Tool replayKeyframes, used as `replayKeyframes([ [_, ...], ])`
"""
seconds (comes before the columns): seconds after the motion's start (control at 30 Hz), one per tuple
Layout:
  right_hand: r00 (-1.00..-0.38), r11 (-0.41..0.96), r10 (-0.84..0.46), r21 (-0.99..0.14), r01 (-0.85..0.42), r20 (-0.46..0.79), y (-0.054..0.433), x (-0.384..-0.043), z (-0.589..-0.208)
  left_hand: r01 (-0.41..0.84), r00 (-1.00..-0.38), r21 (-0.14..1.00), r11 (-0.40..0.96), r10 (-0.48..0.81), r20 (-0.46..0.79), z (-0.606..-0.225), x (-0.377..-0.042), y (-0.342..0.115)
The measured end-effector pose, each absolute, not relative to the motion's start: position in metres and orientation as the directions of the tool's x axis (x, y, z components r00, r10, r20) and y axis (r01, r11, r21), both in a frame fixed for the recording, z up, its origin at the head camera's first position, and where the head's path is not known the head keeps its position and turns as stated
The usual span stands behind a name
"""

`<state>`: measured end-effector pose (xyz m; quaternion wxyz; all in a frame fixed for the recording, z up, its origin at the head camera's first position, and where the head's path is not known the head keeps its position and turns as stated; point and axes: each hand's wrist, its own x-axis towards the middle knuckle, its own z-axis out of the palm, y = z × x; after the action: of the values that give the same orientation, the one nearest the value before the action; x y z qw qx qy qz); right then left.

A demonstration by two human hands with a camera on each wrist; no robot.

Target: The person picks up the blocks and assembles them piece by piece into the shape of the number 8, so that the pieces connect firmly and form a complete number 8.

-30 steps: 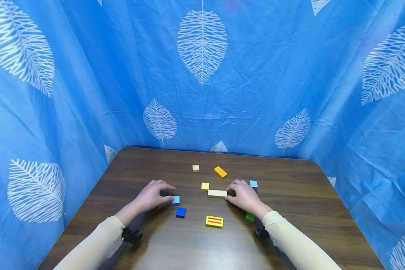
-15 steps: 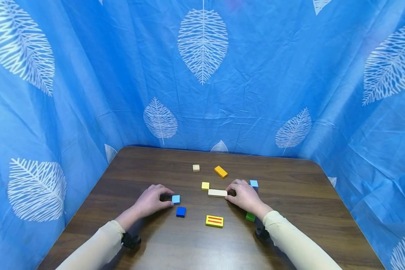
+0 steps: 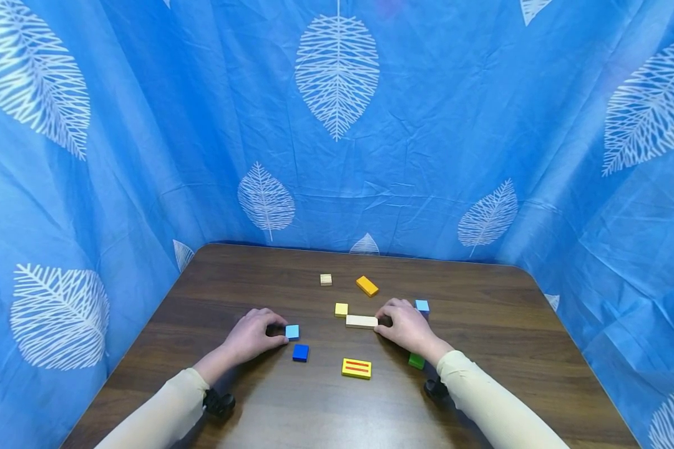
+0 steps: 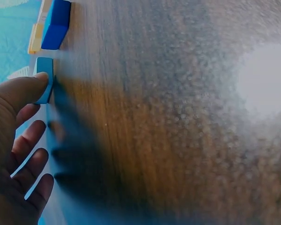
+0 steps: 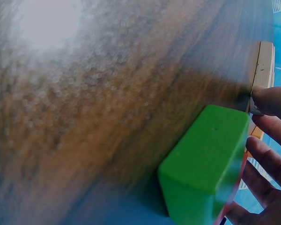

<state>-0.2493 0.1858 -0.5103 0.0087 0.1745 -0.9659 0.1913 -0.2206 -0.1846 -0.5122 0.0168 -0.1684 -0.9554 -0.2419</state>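
Note:
At the left of the head view, my left hand [image 3: 251,337] pinches the near-left side of a light blue block [image 3: 292,332]. In the left wrist view the thumb lies on that light blue block [image 4: 46,84], the index finger is partly hidden behind it, and the other fingers are spread apart. My right hand [image 3: 407,327] grips the right end of a long cream wooden block [image 3: 361,322] that lies flat on the table. The right wrist view has the thumb on the near face of this cream block [image 5: 262,63], with a fingertip just below.
A dark blue block [image 3: 300,353] sits near the left hand. Around the middle are a pale yellow block [image 3: 341,310], an orange block [image 3: 367,286], a small beige block [image 3: 326,280] and a red-striped yellow block [image 3: 356,368]. A green block [image 5: 203,150] stands under the right wrist.
My left hand's fingers have drawn in from their more extended pose and come to the light blue block. The right hand and the cream block have stayed where they were.

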Motion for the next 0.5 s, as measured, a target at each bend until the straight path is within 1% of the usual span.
replayKeyframes([
  [0.27,-0.942,0.867,-0.327,-0.372,-0.331,0.076,0.185,-0.249,-0.510,0.326,-0.944,0.441,0.837,0.312,0.106,-0.507,-0.226,-0.178],
  [0.5,-0.943,0.867,-0.324,-0.376,-0.328,0.077,0.185,-0.249,-0.510,0.354,-0.932,0.452,0.819,0.348,0.100,-0.498,-0.234,-0.156],
])
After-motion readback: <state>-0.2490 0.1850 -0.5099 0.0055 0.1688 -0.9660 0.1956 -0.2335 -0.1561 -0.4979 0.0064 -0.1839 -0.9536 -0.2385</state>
